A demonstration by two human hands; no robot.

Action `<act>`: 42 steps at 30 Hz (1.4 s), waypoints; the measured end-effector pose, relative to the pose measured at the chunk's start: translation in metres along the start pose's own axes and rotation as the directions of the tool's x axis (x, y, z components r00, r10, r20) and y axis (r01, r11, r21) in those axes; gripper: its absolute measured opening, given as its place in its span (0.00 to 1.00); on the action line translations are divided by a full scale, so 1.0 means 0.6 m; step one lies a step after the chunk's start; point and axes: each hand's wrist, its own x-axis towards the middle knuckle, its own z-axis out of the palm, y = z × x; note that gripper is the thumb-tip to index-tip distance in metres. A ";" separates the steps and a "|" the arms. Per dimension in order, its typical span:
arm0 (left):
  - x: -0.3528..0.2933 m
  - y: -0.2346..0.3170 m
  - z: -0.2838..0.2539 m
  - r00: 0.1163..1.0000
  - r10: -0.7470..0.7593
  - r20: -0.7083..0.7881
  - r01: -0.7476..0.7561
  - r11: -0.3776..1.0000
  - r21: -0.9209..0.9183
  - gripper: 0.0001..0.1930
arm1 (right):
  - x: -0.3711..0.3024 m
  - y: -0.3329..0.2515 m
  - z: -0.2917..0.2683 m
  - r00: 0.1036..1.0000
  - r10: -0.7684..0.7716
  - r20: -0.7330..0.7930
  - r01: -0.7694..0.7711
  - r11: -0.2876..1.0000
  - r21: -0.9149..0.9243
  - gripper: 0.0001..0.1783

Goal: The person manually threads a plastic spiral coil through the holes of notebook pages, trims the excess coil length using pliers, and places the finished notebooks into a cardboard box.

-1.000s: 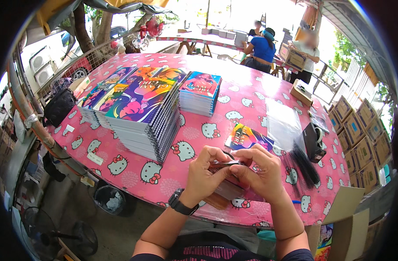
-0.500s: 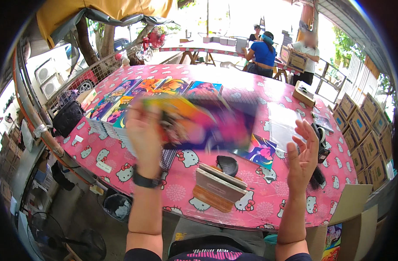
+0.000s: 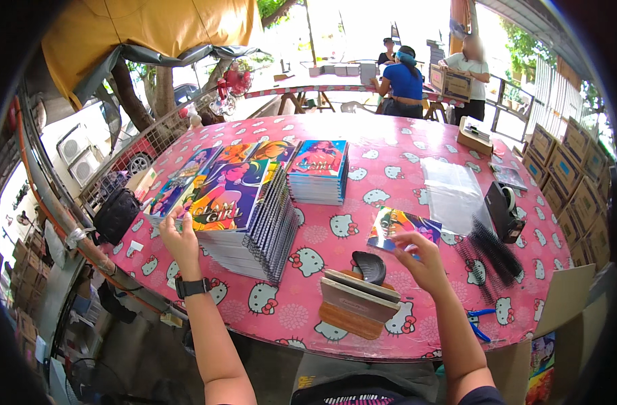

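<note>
1. The pink table (image 3: 315,263), patterned with white cat faces, carries everything below.
2. The tall notebook stack (image 3: 244,255) stands on the table's left half, dark spiral bindings along its right side.
3. A shorter notebook stack (image 3: 318,181) sits just beyond it, to the right.
4. Clear plastic sheets (image 3: 451,192) lie flat, right of centre.
5. A wooden-based block tool (image 3: 359,304) rests near the front edge.
6. The left hand (image 3: 180,237) has its fingertips at the near left corner of the top notebook (image 3: 231,192) on the tall stack; I cannot tell whether they pinch it.
7. The right hand (image 3: 419,256) is over the near edge of a loose printed cover (image 3: 393,221), fingers bent, a narrow gap between them and the thumb; contact is unclear.
8. Black spiral coils (image 3: 494,253) lie right of that hand.
9. Blue-handled pliers (image 3: 479,325) lie nearer the front edge.
</note>
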 end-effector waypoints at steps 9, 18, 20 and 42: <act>-0.009 -0.012 0.041 0.983 -0.180 0.031 0.152 0.712 -0.685 0.15 | 0.291 -0.060 0.258 0.963 -0.270 -0.014 0.268 0.947 0.176 0.16; -0.026 0.024 0.060 0.974 -0.191 -0.120 0.062 0.738 -0.672 0.18 | 0.403 -0.029 0.411 0.998 0.033 -0.057 0.010 0.778 0.628 0.15; -0.027 0.034 0.063 0.960 -0.236 -0.153 0.072 0.733 -0.677 0.18 | 0.402 -0.027 0.416 0.998 0.032 -0.058 0.011 0.786 0.618 0.14; -0.370 0.120 0.013 0.888 0.010 0.459 0.285 0.773 -0.567 0.32 | 0.181 0.306 -0.129 0.803 0.591 0.077 -0.279 0.487 -0.828 0.37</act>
